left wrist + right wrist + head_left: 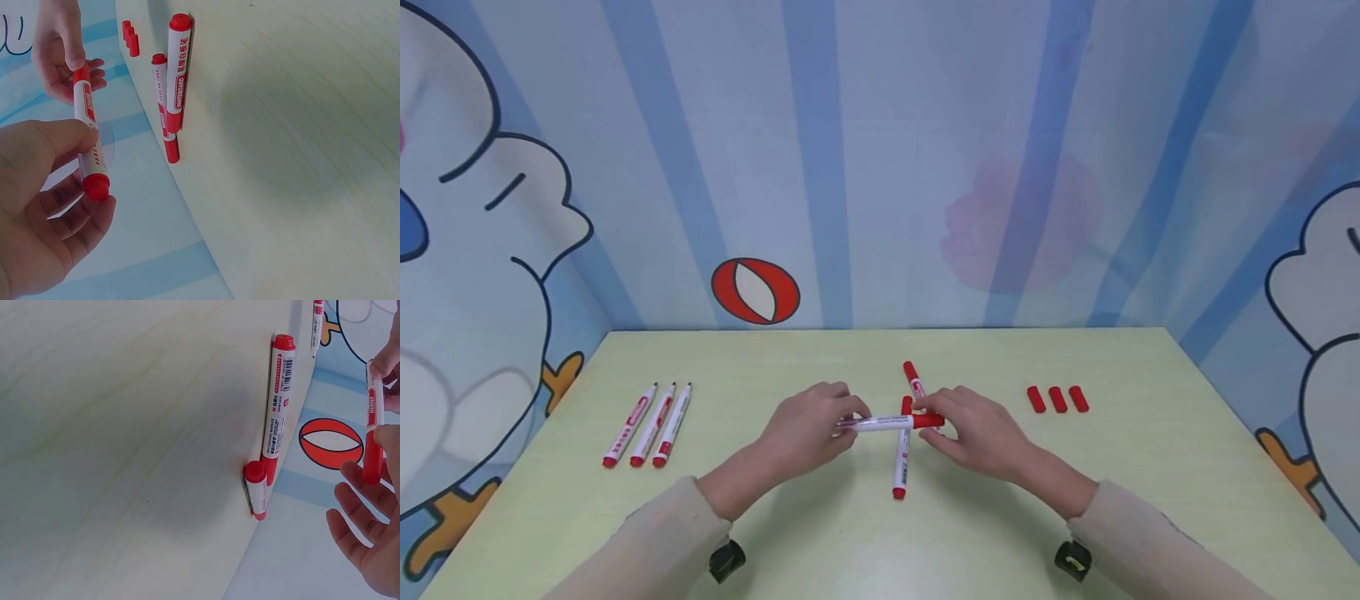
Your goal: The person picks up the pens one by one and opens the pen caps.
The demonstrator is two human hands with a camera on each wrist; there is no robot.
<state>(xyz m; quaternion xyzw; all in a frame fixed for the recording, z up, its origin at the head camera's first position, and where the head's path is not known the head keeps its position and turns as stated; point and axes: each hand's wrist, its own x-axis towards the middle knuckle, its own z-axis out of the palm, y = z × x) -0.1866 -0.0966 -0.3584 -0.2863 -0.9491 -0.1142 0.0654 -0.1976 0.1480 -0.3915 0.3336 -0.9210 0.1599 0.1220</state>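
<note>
A white whiteboard marker (883, 423) with a red cap lies crosswise between both hands, above the table. My left hand (811, 425) pinches its barrel near the red end plug, seen close in the left wrist view on the marker (90, 119). At the other end, the right hand (981, 429) grips the red cap (373, 456) between thumb and fingers. The cap sits on the barrel. Beneath the hands, two capped markers rest on the table: one nearer (901, 467), partly crossed by the held marker, and one farther back (915, 380), partly hidden by the right hand.
Three uncapped markers (652, 425) lie side by side at the left of the pale table (820, 550), tips toward the back. Three loose red caps (1058, 399) stand in a row at the right. A patterned blue backdrop (880, 167) rises behind the table.
</note>
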